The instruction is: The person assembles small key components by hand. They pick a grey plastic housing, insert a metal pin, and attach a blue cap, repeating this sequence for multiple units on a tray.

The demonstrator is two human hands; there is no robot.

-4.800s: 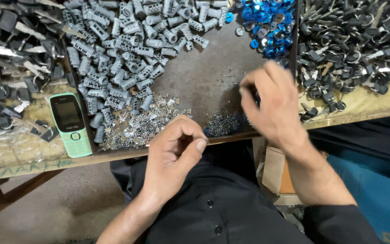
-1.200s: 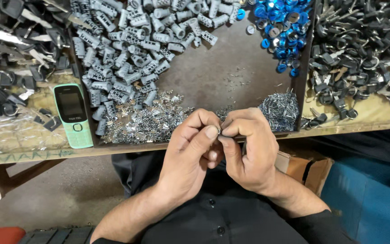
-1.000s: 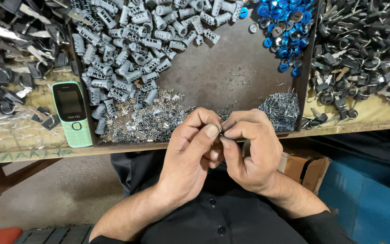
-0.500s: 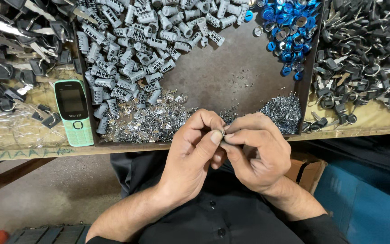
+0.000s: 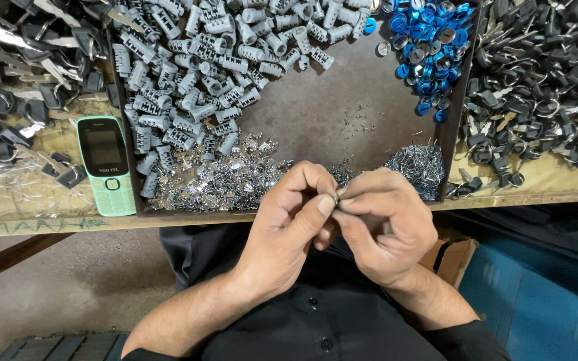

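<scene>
My left hand [image 5: 289, 220] and my right hand [image 5: 386, 224] meet over my lap, just in front of the table edge. Their fingertips pinch a small silver metal part [image 5: 335, 198] between them; most of it is hidden by the fingers. Right behind the hands lies a heap of small shiny metal bits [image 5: 219, 180] and a pile of thin pins [image 5: 416, 164] in a dark tray [image 5: 342, 100]. Farther back the tray holds several grey ridged cylinders [image 5: 195, 73] and blue ring caps [image 5: 429, 40].
A mint-green push-button phone [image 5: 106, 164] lies left of the tray. Black-headed keys [image 5: 8, 100] cover the far left of the table, and black keys with rings [image 5: 543, 80] the right. A cardboard box [image 5: 453, 257] and blue bin [image 5: 543, 294] stand under the table.
4.8 s ago my right hand reached to the pin pile while the left waited at the edge. Since then both hands came together and keep working the small part with little shift.
</scene>
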